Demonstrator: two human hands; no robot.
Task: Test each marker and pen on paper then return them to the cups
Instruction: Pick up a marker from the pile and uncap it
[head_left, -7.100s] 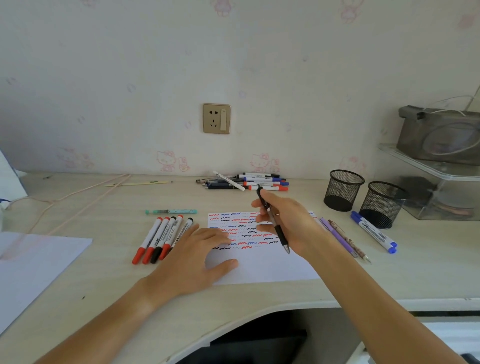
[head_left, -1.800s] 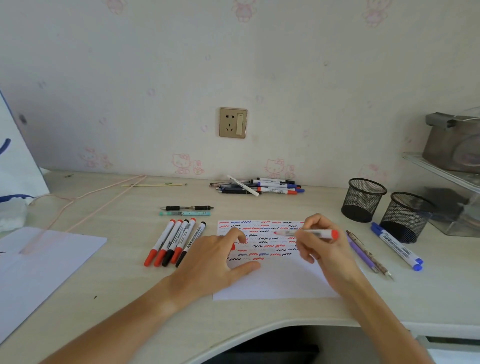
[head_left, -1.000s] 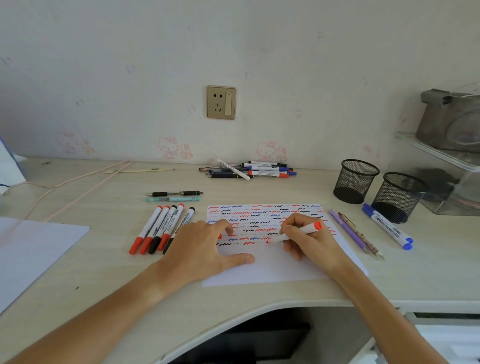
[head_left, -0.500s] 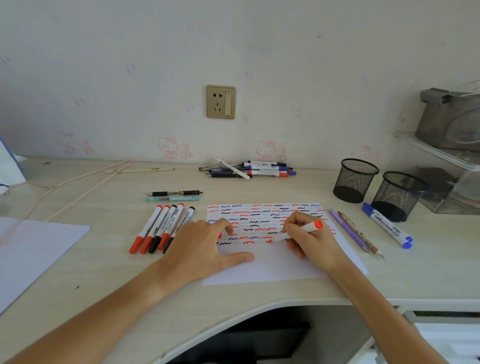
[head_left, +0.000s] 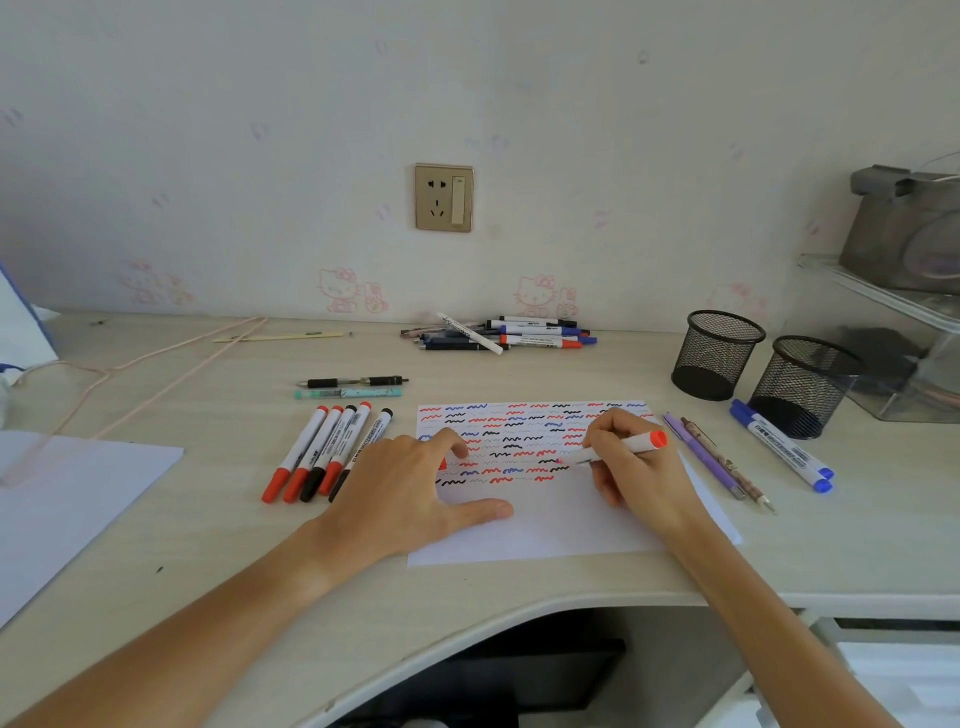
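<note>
Pale desk (head_left: 519, 587) carried the paper (head_left: 561, 525) near its front edge. On it, the left hand (head_left: 410, 488) lay flat, fingers spread, while the right hand (head_left: 639, 478) gripped a red marker (head_left: 613, 451), tip touching the sheet.

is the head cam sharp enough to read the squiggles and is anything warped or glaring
Head view: the squiggles on the paper read sharp in red, blue and black; the print on the markers is too small to read. Wide-angle warp bends the desk edge and tilts the mesh cups. Light is soft and even, with no glare on the sheet. The right hand holding the red marker shows little blur.
</note>
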